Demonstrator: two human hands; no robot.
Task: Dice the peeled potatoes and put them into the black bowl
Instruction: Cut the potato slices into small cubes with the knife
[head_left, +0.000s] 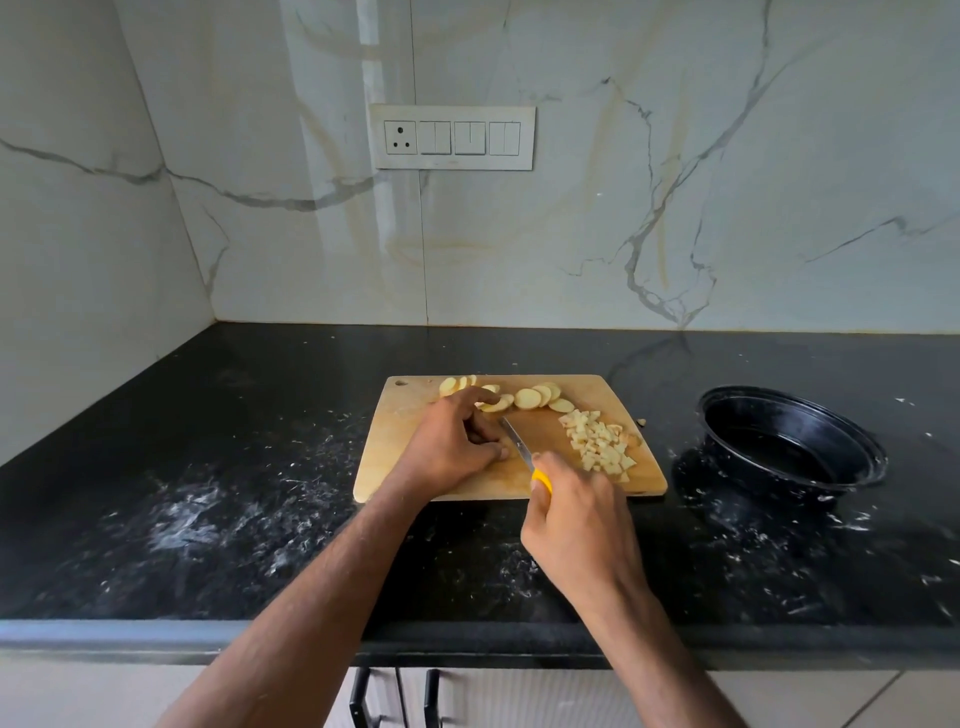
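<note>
A wooden cutting board (415, 478) lies on the black counter. Round potato slices (535, 397) are fanned along its far edge, and a pile of diced potato (600, 441) sits on its right side. My left hand (452, 441) rests on the board with curled fingers, its fingertips beside the blade; what lies under them is hidden. My right hand (576, 530) grips a yellow-handled knife (519, 447), whose blade points up-left toward the left hand's fingers. The black bowl (789, 441) stands to the right of the board and looks empty.
The black counter (208, 493) is streaked with white smears left of the board and around the bowl. A marble wall with a switch panel (453, 136) rises behind. Cabinet handles (431, 696) show below the counter's front edge.
</note>
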